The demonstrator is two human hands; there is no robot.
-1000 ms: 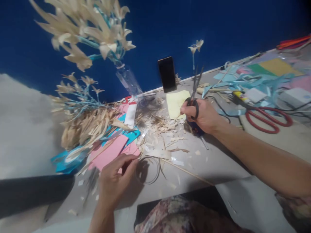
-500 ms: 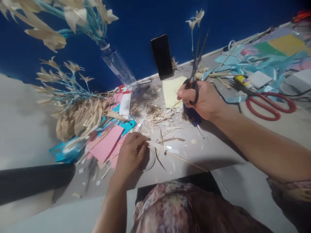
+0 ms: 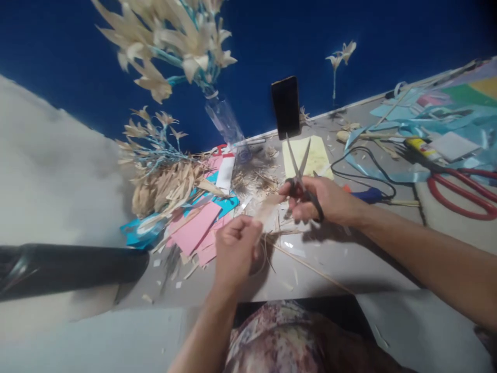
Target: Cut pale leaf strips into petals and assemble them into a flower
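My left hand [image 3: 236, 246] is closed, pinching one end of a pale strip of dried husk [image 3: 267, 208] above the table. My right hand [image 3: 318, 202] grips dark-handled scissors [image 3: 301, 173], whose blades point away from me and stand apart. The fingertips of my right hand meet the far end of the strip, though blur hides whether they pinch it. Below my hands, a thin stick [image 3: 310, 265] lies across the table towards its front edge. Scattered husk scraps [image 3: 260, 178] lie just beyond the strip.
A clear bottle [image 3: 225, 119] holds pale flowers on blue stems. Behind my right hand are a yellow paper [image 3: 316, 150] and an upright phone [image 3: 286, 106]. Red-handled scissors [image 3: 462, 191] lie right, near blue ribbon [image 3: 404, 173]. Pink paper [image 3: 196, 228] and husk bundles [image 3: 166, 189] lie left.
My left hand has lifted the husk strip off the table. My right hand has come down and in towards it with the scissors. The view has shifted left.
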